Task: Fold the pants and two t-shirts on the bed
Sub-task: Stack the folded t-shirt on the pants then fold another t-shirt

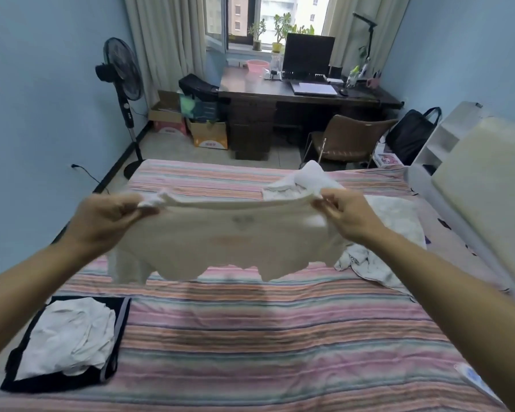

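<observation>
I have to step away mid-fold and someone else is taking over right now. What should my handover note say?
Left hand: grip closed on one top corner of the cream t-shirt.
Right hand: grip closed on the other top corner. The shirt hangs spread in the air over the striped bed, not yet folded.
Near left corner of the bed: dark pants lying flat and squared, looking folded, with a white garment on top, loosely folded at best.
Right side: rumpled light cloth, unclear whether it belongs to the job.
Left: lay the held shirt down, fold it, tidy the white garment.

t-shirt (220,239): motion-blurred, print unreadable | forearms: cut off by frame edges
</observation>
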The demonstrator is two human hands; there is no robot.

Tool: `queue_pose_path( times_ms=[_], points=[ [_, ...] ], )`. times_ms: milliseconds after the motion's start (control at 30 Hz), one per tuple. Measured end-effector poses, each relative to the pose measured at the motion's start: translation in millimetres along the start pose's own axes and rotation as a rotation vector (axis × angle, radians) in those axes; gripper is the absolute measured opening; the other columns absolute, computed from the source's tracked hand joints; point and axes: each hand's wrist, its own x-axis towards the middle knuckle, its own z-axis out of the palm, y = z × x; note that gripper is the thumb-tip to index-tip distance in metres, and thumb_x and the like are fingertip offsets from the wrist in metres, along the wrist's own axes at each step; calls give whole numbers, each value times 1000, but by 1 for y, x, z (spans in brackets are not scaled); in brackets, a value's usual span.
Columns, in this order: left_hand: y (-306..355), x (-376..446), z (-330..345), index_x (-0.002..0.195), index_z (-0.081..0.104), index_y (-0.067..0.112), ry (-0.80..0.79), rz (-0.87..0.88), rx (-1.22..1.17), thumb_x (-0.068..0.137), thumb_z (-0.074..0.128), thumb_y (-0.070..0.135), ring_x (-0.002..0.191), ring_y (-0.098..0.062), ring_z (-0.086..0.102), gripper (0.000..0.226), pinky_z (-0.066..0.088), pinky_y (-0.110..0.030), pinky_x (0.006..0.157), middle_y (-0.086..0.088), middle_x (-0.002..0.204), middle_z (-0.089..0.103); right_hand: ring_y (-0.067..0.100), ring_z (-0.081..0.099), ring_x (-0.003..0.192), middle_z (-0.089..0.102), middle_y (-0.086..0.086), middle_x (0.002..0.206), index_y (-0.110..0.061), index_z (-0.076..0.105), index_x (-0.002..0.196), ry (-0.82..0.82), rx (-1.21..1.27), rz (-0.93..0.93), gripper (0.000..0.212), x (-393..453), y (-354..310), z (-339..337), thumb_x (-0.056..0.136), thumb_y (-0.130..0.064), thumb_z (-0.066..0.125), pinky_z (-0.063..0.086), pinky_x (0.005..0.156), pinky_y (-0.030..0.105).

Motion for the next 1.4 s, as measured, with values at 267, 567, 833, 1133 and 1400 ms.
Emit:
queue_pose_path(
  times_ms=[267,567,833,1133,1400],
  points=[
    [-10,-156,68,67,75,35,-261,-10,81,88,30,75,60,-3,50,64,24,-11,40,20,54,54,3,57,64,65,-15,69,-30,65,78,-324,-78,123,22,-127,39,72,92,-40,52,41,58,34],
    [-34,-236,119,70,70,25,-615,-279,54,72,58,71,67,-1,56,48,43,-24,55,9,63,62,10,47,55,60,-1,65,-24,69,86,-624,-149,154,24,-187,70,131,92,-45,59,30,53,30],
    [-63,-230,169,48,50,32,-856,-539,-12,88,67,40,46,-6,43,45,27,-30,52,12,47,49,8,45,55,48,-7,54,-31,57,60,-706,-120,267,33,-174,98,196,90,-43,64,29,52,29],
    [-142,-183,259,68,74,12,-747,-688,-113,93,63,31,50,-5,53,33,31,-27,52,3,55,62,11,39,51,41,-2,52,-24,40,53,-640,-134,394,48,-95,156,299,95,-36,58,27,54,36],
    [-225,-145,372,57,64,14,-484,-866,-57,92,64,27,56,-21,52,37,33,-32,55,4,51,58,30,57,68,59,8,64,-13,59,64,-506,-197,522,39,-28,227,423,96,-35,57,36,53,34]
  ],
)
